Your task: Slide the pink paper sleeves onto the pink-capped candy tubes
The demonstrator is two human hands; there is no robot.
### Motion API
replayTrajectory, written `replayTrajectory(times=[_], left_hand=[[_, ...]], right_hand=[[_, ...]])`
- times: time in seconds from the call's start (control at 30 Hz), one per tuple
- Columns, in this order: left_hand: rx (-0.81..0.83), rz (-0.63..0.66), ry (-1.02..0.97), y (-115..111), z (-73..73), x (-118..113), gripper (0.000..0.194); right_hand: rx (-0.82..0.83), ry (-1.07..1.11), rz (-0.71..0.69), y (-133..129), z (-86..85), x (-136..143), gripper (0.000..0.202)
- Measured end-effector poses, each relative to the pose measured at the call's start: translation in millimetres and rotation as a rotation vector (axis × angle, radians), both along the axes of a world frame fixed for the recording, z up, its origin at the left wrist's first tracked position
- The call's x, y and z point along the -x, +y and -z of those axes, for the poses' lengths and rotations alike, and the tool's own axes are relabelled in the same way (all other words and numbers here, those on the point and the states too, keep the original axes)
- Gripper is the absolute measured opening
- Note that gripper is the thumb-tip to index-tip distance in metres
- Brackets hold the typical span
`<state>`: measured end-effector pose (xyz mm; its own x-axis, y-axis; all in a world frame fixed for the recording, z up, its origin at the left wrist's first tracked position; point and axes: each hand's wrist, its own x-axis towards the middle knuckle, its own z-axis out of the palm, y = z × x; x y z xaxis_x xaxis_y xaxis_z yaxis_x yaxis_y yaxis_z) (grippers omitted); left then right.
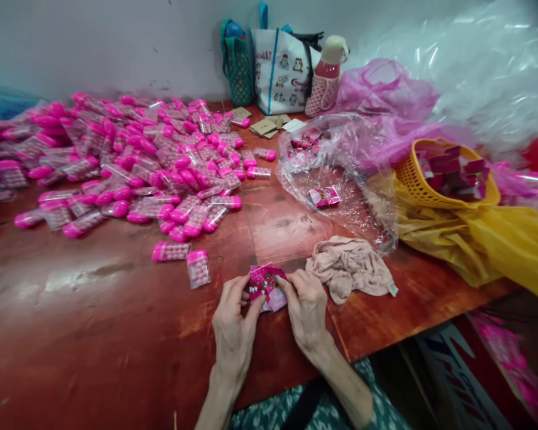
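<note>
Near the table's front edge, my left hand [236,313] pinches the left side of some pink printed cards [265,285], thumb in front. The fingers of my right hand [305,304] close on the right side of the same cards. They overlap slightly askew; how many there are cannot be made out. Just up and left of my left hand lie two clear containers with pink caps and pale pink balls, one upright to my view [199,270] and one on its side [172,251]. A crumpled beige cloth [350,267] rests beside my right hand.
A large heap of pink-capped containers [152,161] covers the back left. Clear plastic [362,215] with a printed packet [325,196] lies right of centre. Farther right are a yellow basket [448,200] of dark pink pieces and a yellow bag [510,239]. Bags [277,71] and a bottle [329,74] stand behind.
</note>
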<state>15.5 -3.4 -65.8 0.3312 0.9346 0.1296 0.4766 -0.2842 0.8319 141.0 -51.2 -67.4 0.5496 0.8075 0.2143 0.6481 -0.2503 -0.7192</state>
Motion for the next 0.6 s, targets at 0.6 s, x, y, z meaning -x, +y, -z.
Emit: replayTrajectory(times=[0.6], left_hand=[[0.035,-0.186,-0.256,-2.1,-15.9,-4.2,0.026]], right_hand=[[-0.120,0.525,0.035,-7.9,-21.1,-15.4,0.014]])
